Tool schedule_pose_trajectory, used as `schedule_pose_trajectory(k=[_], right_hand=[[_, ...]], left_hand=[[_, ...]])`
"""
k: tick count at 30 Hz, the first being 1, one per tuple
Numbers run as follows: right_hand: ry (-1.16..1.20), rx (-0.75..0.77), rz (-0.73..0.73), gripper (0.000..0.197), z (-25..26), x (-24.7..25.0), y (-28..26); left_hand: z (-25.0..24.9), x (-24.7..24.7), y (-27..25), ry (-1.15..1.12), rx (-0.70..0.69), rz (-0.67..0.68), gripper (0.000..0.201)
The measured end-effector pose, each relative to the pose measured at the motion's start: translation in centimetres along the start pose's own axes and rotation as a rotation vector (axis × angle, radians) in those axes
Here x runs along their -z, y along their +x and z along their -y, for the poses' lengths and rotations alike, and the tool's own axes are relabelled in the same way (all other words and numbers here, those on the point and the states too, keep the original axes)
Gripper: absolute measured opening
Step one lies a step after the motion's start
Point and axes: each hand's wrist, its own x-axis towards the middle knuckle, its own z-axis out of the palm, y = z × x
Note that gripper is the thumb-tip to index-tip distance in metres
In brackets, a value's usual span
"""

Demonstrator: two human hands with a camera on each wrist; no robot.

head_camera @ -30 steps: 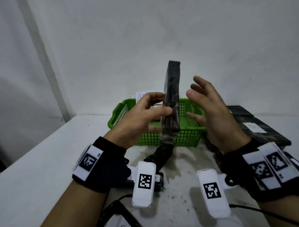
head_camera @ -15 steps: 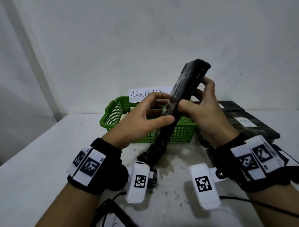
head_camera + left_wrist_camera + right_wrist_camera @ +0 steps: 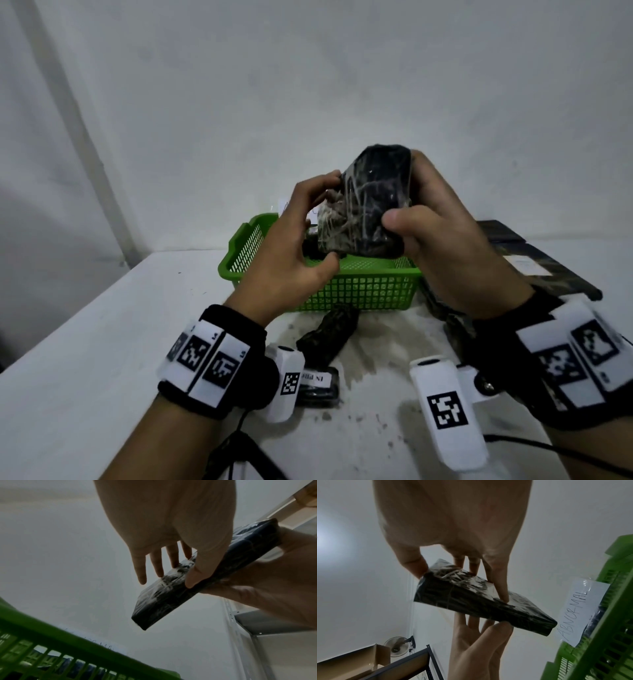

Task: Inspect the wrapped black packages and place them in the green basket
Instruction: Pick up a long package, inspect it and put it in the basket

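A black package (image 3: 370,202) wrapped in crinkled clear film is held up in the air above the green basket (image 3: 359,286). My left hand (image 3: 301,236) pinches its left side, thumb underneath and fingers on top. My right hand (image 3: 421,205) grips its right side, thumb on the near face and fingers behind. In the left wrist view the package (image 3: 171,599) slants under the left hand (image 3: 171,561). The right wrist view shows the package (image 3: 479,601) between the right hand (image 3: 462,568) and the left hand (image 3: 479,649).
Two more wrapped packages lie on the table in front of the basket, one bare (image 3: 329,337) and one labelled (image 3: 317,385). Flat black packages (image 3: 548,274) are stacked at the right. A paper sign reading ABNORMAL (image 3: 578,609) hangs on the basket (image 3: 599,628). Cables trail near the front edge.
The package has turned from standing edge-on to showing its broad face. My right hand, open beside it a second ago, now grips it.
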Motion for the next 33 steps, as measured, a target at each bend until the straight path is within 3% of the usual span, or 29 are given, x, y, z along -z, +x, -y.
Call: schedule_pose_trajectory(k=[7,11,15,21,24,28,30,33], right_hand=[[-0.339,0.112,-0.12,0.037,-0.2,-0.8,-0.3],[-0.216,0.031,-0.133,0.038,-0.2,-0.9,-0.2],[-0.042,-0.076,-0.101,0.055,-0.2,0.3,-0.2],[-0.634,-0.081,0.079,0.084,-0.7,1.0,-0.6],[-0.729,-0.063,-0.005,0.084,-0.9,0.9,-0.5],[-0.899,-0.064,-0.142,0.085,-1.0,0.9,0.0],[-1.005,-0.126,-0.16,0.086,-1.0,1.5,0.9],[-1.201,-0.301,-0.004,0.084,-1.2,2.4,3.9]], left_hand=[[0.4,-0.2,-0.1,-0.073,0.01,0.024,0.065],[-0.3,0.2,-0.3,-0.082,0.053,0.045,0.072],[-0.5,0.5,-0.2,-0.231,0.136,-0.003,0.075],[0.1,1.8,0.1,-0.552,0.255,-0.164,0.082],[0.2,2.6,0.0,-0.615,0.271,-0.09,0.071],[1.3,5.5,0.4,-0.485,0.308,0.004,0.072],[2.3,7.0,1.4,-0.422,0.365,-0.115,0.055],[4.5,7.7,2.9,-0.263,0.465,-0.319,0.023]])
